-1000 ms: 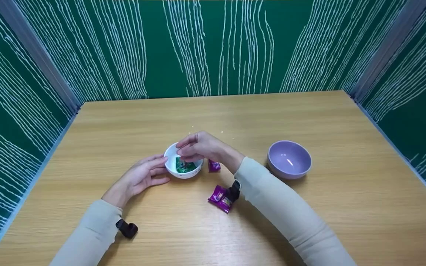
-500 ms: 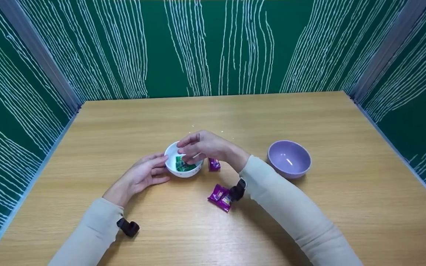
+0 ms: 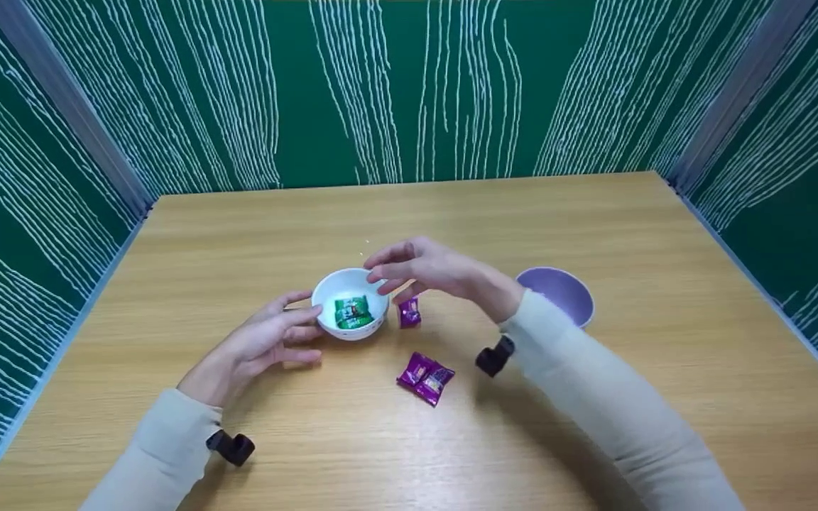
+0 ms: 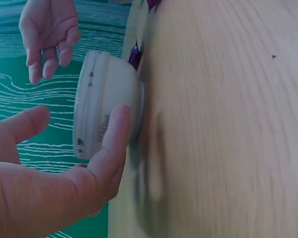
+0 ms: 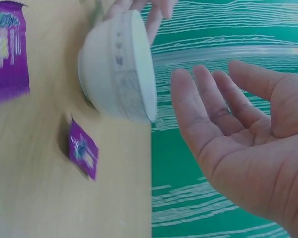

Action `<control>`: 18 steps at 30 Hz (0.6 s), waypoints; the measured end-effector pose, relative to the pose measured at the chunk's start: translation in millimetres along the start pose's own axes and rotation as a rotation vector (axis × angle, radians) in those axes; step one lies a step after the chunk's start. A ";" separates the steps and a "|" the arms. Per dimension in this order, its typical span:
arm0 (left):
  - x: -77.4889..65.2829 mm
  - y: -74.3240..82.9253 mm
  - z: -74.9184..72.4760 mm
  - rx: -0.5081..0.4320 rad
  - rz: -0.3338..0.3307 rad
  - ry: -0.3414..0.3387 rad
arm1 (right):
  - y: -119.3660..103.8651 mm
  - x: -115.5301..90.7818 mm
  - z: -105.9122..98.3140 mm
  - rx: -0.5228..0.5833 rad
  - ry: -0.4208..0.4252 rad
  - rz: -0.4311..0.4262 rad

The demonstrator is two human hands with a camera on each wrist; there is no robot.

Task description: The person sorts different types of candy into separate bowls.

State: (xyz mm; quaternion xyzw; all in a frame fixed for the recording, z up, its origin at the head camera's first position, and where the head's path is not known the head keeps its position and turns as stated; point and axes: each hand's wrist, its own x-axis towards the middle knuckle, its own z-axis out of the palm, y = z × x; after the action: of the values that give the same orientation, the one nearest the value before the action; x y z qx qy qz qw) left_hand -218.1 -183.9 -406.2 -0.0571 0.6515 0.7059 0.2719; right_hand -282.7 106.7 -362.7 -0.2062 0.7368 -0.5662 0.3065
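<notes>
A white bowl (image 3: 329,287) with a patterned band stands on the table, green-wrapped sweets (image 3: 353,312) lying inside it. At its left side my left hand (image 3: 267,337) spreads its fingers; in the left wrist view the thumb is lifted apart and one finger (image 4: 115,131) lies along the bowl's wall. My right hand (image 3: 437,270) hovers over the bowl's right rim with loosely bent fingers and nothing in them, as the right wrist view also shows. Just right of the bowl sits one purple packet (image 3: 409,312), partly under that hand in the head view.
Two purple packets (image 3: 425,378) lie together nearer the front. Behind the right sleeve (image 3: 593,397), a purple bowl (image 3: 566,289) is partly covered. Tiny white specks dot the table (image 3: 274,234) beyond the white bowl. Green walls (image 3: 437,92) with white streaks enclose the back and sides.
My right hand has risen out of the white bowl and moved right, its fingers loosening, so the green sweets show more fully. The left hand stays beside the bowl with fingers slightly more spread.
</notes>
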 end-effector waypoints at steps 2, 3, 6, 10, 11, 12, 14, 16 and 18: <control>-6.7 3.3 -0.6 0.020 0.009 -0.011 | -1.0 -10.2 -8.0 -0.012 0.016 -0.004; -10.0 4.9 -0.9 0.029 0.014 -0.017 | -1.1 -15.6 -12.3 -0.019 0.027 -0.004; -17.6 8.7 -1.2 0.039 0.037 -0.037 | -0.2 -31.9 -27.4 -0.035 0.053 -0.004; -21.9 13.4 2.5 0.037 0.059 -0.063 | 4.4 -55.0 -50.7 -0.051 0.098 -0.020; -22.2 14.5 4.1 0.039 0.065 -0.070 | 6.0 -61.2 -56.4 -0.045 0.113 -0.025; -22.6 15.7 6.2 0.041 0.069 -0.076 | 7.7 -67.6 -62.0 -0.034 0.128 -0.034; -22.7 17.5 10.4 0.044 0.079 -0.096 | 11.4 -80.7 -72.9 -0.022 0.158 -0.055; -22.1 18.8 15.3 0.055 0.088 -0.124 | 15.2 -93.8 -82.9 0.007 0.189 -0.071; -21.4 20.3 21.3 0.067 0.089 -0.152 | 19.1 -106.3 -92.3 0.015 0.217 -0.085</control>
State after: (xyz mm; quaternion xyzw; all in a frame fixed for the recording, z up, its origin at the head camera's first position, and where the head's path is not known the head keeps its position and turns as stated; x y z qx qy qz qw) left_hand -203.5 -170.3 -375.9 0.0348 0.6542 0.6974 0.2907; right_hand -267.8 246.5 -342.0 -0.1726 0.7521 -0.6030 0.2023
